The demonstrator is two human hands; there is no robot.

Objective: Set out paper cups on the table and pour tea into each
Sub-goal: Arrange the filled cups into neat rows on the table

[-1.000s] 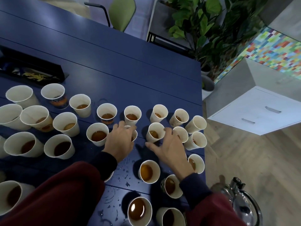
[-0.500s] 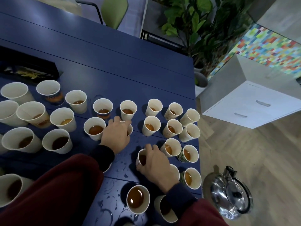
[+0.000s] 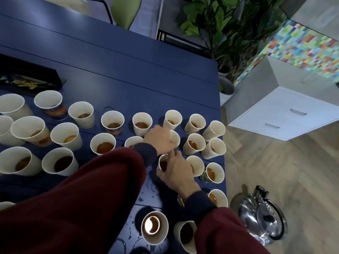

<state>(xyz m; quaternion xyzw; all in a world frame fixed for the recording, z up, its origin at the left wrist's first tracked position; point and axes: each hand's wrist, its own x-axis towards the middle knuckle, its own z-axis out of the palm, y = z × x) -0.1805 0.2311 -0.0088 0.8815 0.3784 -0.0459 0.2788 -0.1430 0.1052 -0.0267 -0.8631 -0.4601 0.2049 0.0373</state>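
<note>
**Head view: closing up the rows of cups at the right end of the desk**

Paper cups [image 3: 112,116] stand in loose rows across the blue desk [image 3: 128,79], from the left edge of the frame to the desk's right edge. Nearly every cup whose inside shows holds tea [image 3: 142,125]. At centre frame the right hand [image 3: 178,173] pinches a cup of dark tea [image 3: 162,165], thumb on the near side and fingers [image 3: 172,155] curled over the far rim. Just above it, the left hand [image 3: 158,140] lies against a cup in the middle row [image 3: 176,139]. The back of the hand hides the fingers, so whether they close round the cup cannot be told. A steel kettle [image 3: 264,224] sits on the floor at lower right, so pouring appears done and the step in hand is probably tidying the spacing.

To do it well, slide each cup on its base rather than lifting it. Grip low on the wall, since thin paper buckles near the rim. Move slowly, because the neighbouring cups stand just beside or touching. Drops [image 3: 146,191] wet the desk below the hands, and a wet base may slip. Cups at the right edge sit near the drop to the floor, so push away from it.
</note>
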